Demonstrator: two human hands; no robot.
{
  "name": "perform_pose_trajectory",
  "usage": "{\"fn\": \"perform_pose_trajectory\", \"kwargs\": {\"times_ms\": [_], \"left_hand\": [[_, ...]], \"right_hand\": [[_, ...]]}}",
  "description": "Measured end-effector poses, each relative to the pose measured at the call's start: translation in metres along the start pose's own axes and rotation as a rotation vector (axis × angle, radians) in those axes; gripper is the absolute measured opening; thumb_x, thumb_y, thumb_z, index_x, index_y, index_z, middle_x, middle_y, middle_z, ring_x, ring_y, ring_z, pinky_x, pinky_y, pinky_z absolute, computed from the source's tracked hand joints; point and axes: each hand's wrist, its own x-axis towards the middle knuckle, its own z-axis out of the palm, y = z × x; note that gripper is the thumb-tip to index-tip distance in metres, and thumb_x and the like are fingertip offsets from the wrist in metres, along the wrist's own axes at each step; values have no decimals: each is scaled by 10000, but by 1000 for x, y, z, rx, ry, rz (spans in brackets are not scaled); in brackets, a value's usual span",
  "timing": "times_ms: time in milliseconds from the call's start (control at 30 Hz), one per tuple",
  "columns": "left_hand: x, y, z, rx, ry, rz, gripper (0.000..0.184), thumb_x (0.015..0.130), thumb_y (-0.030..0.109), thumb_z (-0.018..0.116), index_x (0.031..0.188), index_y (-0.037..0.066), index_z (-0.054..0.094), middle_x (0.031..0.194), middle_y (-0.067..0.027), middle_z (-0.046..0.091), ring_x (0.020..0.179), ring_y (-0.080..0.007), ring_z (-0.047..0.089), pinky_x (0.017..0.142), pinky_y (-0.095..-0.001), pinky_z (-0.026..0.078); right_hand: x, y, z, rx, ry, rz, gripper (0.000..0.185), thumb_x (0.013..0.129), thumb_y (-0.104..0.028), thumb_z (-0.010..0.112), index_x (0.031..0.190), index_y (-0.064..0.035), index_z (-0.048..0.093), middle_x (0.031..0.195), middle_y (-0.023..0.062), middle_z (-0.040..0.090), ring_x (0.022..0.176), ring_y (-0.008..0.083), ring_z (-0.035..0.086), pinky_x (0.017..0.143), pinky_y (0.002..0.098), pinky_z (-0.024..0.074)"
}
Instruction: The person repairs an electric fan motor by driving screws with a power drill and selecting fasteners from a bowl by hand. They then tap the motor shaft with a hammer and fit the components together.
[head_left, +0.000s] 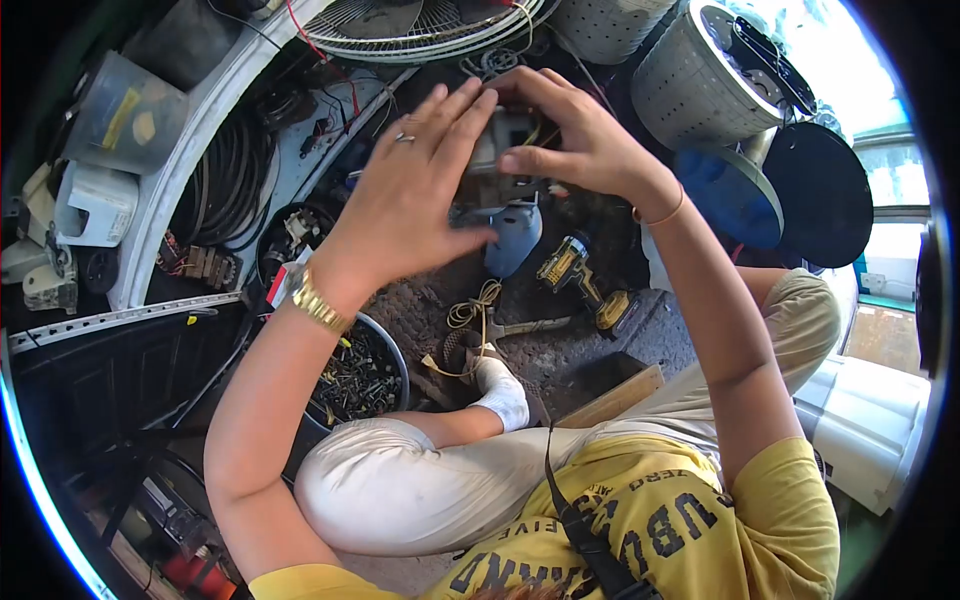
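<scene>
Both bare hands are raised at the upper middle, in front of the chest. My left hand [415, 195], with a ring and a gold watch [318, 300], has its fingers stretched out and thumb apart, holding nothing. My right hand [580, 135] curves with thumb and fingers apart, and nothing shows between them. The fingertips of the two hands nearly meet; whether they touch is unclear. Behind and below them lie a blue-grey curved part [514, 238] and a blurred greyish object [490, 150], partly hidden by the hands. A yellow-black cordless drill [585, 280] rests on the ground.
A bowl of screws [360, 370] is beside my left knee. A hammer [530, 326] and tan cord [474, 312] lie near my foot. A fan cage [400, 30] is at the top, perforated drums [680, 85] at upper right, coiled black hose [220, 185] at left, a wooden box [610, 398] before me.
</scene>
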Motion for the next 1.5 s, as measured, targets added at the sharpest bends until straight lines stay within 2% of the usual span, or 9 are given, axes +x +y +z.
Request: {"fn": "perform_pose_trajectory", "kwargs": {"times_ms": [100,133,333,933,1000,1033,1133,1267,1500], "left_hand": [[11,-6,7,-124,-42,-74,922,653,129,806,1423,37,308,1446,-194,339,1312,-386,390,1069,-418,381],[13,-7,8,-129,-24,-74,937,652,75,793,1442,45,289,1467,-181,319,1348,-372,353,1102,-410,352],[16,-4,6,-152,-66,-128,898,680,55,773,1440,49,294,1445,-177,334,1343,-370,360,1098,-412,352],[31,13,14,-60,-27,-85,900,635,84,818,1395,64,335,1386,-182,370,1286,-383,411,1044,-415,418],[33,20,14,-40,-9,-149,898,603,124,844,1366,100,369,1371,-146,394,1253,-358,455,999,-411,461],[34,23,16,-42,-6,-149,898,603,124,844,1366,100,369,1371,-146,394,1253,-358,455,999,-411,461],[39,33,23,-134,-41,-156,925,578,120,854,1370,104,376,1369,-134,411,1276,-353,435,1029,-414,428],[44,44,28,-68,-33,-92,876,555,174,874,1306,133,424,1338,-94,438,1169,-321,519,935,-411,490],[38,28,13,77,-74,-140,953,526,125,875,1369,105,430,1331,-132,430,1223,-355,447,1030,-427,393]], "right_hand": [[-24,-2,5,-197,521,-87,400,812,-211,727,1140,-34,582,1051,123,633,910,242,616,839,379,485],[-39,-12,18,403,780,200,239,854,-133,674,1049,-13,608,936,67,633,766,130,603,715,294,499],[-90,-24,75,753,515,608,116,900,-91,640,895,25,630,774,4,607,705,44,537,601,217,432],[-75,-4,106,960,726,557,120,883,-85,636,947,12,609,844,17,621,728,67,490,663,243,412],[-100,-7,105,776,723,407,228,837,-27,635,1056,-24,574,1007,70,641,865,132,545,744,296,440],[-121,2,99,149,473,217,427,764,42,635,1159,-65,512,1202,142,581,1049,243,529,848,376,442],[-146,7,124,114,654,121,538,696,80,634,1189,-76,482,1302,180,497,1130,343,484,942,440,419],[-179,15,142,206,746,357,646,639,76,633,1237,-80,445,1420,225,327,1213,400,445,1027,466,386],[-245,99,212,-363,-13,1093,990,649,-60,723,1481,-77,186,1398,209,348,1218,397,422,937,501,473]]}}
